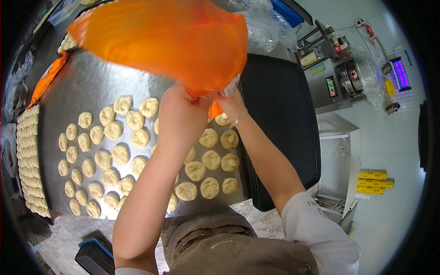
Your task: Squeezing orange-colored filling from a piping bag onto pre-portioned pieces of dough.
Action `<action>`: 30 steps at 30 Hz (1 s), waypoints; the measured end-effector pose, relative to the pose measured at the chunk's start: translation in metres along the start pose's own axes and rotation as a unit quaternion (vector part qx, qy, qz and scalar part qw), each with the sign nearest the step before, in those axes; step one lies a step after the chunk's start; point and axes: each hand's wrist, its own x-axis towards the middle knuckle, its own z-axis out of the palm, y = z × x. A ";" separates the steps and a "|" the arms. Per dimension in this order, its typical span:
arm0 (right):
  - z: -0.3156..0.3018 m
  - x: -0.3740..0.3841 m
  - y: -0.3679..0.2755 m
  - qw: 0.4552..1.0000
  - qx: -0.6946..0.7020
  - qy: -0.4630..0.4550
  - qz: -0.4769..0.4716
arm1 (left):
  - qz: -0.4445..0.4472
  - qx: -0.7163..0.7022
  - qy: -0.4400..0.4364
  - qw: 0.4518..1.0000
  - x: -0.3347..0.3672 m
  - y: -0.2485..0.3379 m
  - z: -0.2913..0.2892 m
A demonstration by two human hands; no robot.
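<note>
Both my hands grip an orange plastic piping bag point(160, 39). Its broad part spreads out, blurred, over the far side of the metal table. My left hand point(185, 103) is closed round the gathered narrow part. Beside it, my right hand point(230, 101) is closed on the same bag, near a whitish patch. A bit of orange shows below the hands, over a dough round point(222, 119). Several flattened pale dough rounds point(120, 155) lie in rows on the metal table point(151, 82). My left forearm hides some of them.
A black baking tray point(282, 114) stands along the table's right edge. At the left edge is a tray of shaped dough pieces point(30, 158), with another orange bag point(48, 79) nearby. Clear plastic sheeting point(268, 27) lies at the back. A machine point(327, 85) stands farther right.
</note>
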 end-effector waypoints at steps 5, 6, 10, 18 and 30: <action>-0.006 -0.036 0.018 0.969 0.013 0.047 0.241 | -0.035 -0.052 -0.017 0.998 -0.019 0.000 0.010; 0.004 -0.044 -0.016 0.986 0.037 0.080 0.145 | -0.039 -0.026 -0.035 0.998 -0.021 -0.003 0.006; 0.008 -0.058 0.035 0.985 -0.102 0.110 0.081 | -0.034 0.023 -0.056 0.998 -0.029 -0.016 0.010; 0.009 -0.057 0.052 0.992 -0.086 0.079 0.044 | -0.057 0.037 -0.062 0.996 -0.035 -0.021 0.006; -0.013 -0.088 -0.017 0.965 0.199 0.064 0.157 | -0.088 -0.012 -0.069 0.994 -0.057 0.024 -0.001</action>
